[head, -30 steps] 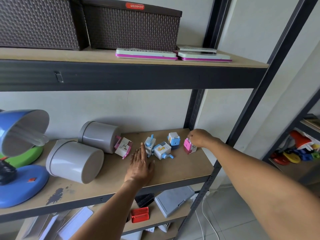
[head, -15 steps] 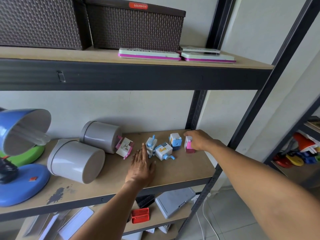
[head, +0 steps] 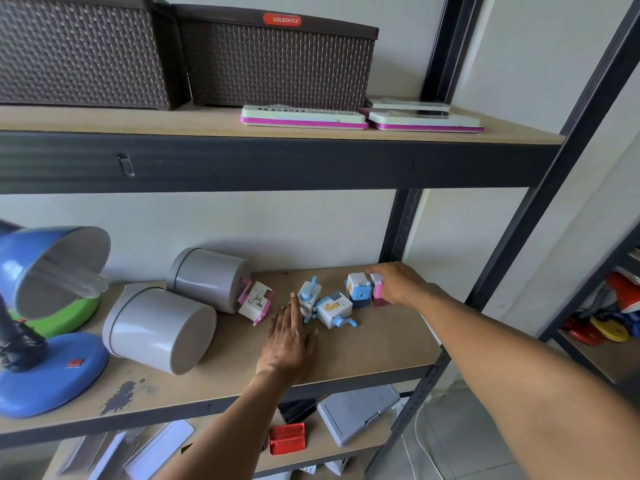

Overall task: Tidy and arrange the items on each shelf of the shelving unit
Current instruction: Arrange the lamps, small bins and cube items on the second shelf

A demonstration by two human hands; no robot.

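On the middle shelf [head: 381, 344] lie several small toy-like sharpeners. My right hand [head: 398, 284] grips a pink and white sharpener [head: 376, 292] standing right beside a blue and white one [head: 358, 289]. Two more blue and white sharpeners [head: 334, 308] lie tipped in front of them. My left hand [head: 289, 336] rests flat on the shelf, fingers straight, its fingertips next to the sharpener [head: 309, 297] with the crank up. A pink and white sharpener [head: 256, 301] lies against a grey tub.
Two grey tubs [head: 156, 329] lie on their sides at the left. A blue desk lamp [head: 48, 341] and a green base [head: 65, 318] stand at the far left. Brown woven boxes [head: 277, 60] and flat pink-edged cases [head: 304, 117] sit on the upper shelf. A dark post [head: 398, 226] stands behind.
My right hand has slid the pink and white sharpener leftward until it stands against the blue and white one. My left hand stays flat on the shelf.
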